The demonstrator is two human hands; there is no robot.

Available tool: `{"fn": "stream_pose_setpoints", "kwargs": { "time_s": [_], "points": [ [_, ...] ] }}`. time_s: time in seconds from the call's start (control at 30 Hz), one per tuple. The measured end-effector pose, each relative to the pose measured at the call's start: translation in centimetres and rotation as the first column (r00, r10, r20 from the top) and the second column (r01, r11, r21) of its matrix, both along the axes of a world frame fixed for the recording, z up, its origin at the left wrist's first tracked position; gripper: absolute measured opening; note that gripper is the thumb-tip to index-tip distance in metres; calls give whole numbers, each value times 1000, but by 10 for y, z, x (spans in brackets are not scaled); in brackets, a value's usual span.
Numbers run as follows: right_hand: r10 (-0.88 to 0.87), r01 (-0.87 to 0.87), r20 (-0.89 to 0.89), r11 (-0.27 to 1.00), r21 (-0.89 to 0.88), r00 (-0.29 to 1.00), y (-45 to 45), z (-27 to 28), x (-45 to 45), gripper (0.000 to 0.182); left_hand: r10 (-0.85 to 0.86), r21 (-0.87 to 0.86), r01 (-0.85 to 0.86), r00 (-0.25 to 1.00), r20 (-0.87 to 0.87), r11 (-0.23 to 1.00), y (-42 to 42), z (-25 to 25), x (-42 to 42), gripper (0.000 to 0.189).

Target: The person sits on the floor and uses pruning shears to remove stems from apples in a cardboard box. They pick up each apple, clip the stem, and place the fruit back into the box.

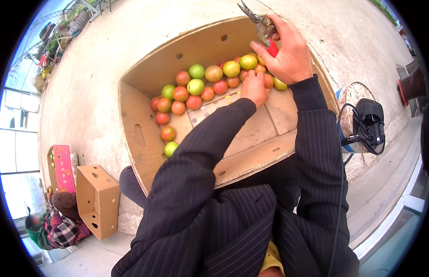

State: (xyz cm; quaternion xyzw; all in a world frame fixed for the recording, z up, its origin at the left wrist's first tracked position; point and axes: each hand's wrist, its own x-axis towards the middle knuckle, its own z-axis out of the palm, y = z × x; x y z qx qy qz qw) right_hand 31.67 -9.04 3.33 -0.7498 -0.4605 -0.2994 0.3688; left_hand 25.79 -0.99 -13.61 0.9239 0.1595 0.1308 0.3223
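Note:
A large open cardboard box lies before me, with many red, orange and green tomatoes mostly along its far and left sides. My left hand reaches into the box, its fingers against the tomatoes near the far wall; whether it grips one is hidden. Above the box's far right corner, my right hand holds pruning shears with a red handle, the pointed blades aimed up and left. A green tomato sits by the left wall, close to my left sleeve.
On the right stands a round bucket with a black bag and cable on it. An upright cardboard box and a pink box lid are at the left, beside a seated person. Concrete floor surrounds my box.

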Motion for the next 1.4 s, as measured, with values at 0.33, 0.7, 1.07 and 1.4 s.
{"fn": "stream_pose_setpoints", "kwargs": {
  "time_s": [0.33,0.7,1.07,1.4],
  "points": [
    [2,-8,-49,994,-112,999,0,-6,2,63,-495,55,605,697,-518,794,107,107,-90,52],
    [56,-66,-63,980,-187,996,4,-12,-5,62,-213,-82,660,120,-970,747,94,130,-199,49],
    [72,-88,-97,982,-170,993,5,-10,-10,62,-212,-101,675,83,-974,731,92,129,-198,50],
    [273,-275,-35,944,-181,961,11,-3,-36,63,-226,-944,330,920,319,10,152,165,-183,58]
  ]
}}
